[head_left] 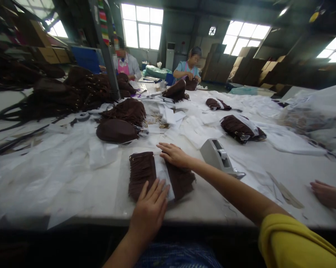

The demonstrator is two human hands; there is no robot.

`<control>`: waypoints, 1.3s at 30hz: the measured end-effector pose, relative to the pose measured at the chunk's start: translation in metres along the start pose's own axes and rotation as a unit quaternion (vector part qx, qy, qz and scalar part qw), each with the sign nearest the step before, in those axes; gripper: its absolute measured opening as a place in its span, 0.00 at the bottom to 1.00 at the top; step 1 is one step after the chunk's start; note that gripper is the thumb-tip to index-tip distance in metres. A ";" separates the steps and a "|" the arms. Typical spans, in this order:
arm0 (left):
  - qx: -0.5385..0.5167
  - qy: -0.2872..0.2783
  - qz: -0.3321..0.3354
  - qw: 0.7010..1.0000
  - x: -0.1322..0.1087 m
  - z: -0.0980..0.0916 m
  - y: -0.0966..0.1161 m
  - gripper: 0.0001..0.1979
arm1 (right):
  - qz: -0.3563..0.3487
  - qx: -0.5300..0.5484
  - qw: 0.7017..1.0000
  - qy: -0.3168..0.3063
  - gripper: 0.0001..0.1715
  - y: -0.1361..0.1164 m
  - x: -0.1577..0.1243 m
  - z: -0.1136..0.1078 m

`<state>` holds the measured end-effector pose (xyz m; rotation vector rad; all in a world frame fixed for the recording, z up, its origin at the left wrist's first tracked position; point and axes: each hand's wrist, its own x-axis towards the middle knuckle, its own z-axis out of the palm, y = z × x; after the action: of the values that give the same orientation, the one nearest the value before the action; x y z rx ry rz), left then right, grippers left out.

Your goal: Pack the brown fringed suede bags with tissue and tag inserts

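Observation:
In front of me a dark brown fringed bag (142, 173) lies flat on the white table, with a white paper band (162, 169) around its middle. Clear plastic shows at its left side. My left hand (150, 208) rests on the near part of the bag and band, fingers stretched out. Across the far right part of the bag lies my right hand (174, 154), flat with fingers extended. Neither hand grips anything. Just right of my right forearm stands a grey tape dispenser (216, 154).
Brown bags (116, 131) lie beyond, and a large pile (73, 89) is at left. Wrapped bags (240, 128) sit at right. White sheets (59, 171) cover the left side. Another person's hand (328, 193) is at far right. Two people (189, 69) work across the table.

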<state>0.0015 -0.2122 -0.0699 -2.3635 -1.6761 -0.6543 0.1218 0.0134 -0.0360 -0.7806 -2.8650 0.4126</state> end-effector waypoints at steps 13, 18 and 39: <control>-0.115 0.092 -0.221 0.964 -0.060 -0.026 -0.016 0.17 | 0.189 0.032 0.976 -0.099 0.37 0.024 -0.040 -0.025; -0.373 0.076 -0.461 0.802 -0.064 -0.027 -0.017 0.32 | 0.234 0.104 0.963 -0.085 0.39 0.015 -0.052 -0.022; -0.639 0.032 -0.562 0.524 -0.011 -0.069 -0.016 0.37 | 0.210 0.702 0.680 0.043 0.29 -0.053 -0.148 -0.025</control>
<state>-0.0341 -0.2425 -0.0156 -0.7748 -3.1526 -2.8924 0.2283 -0.1014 -0.0055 -0.9071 -1.3488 2.0922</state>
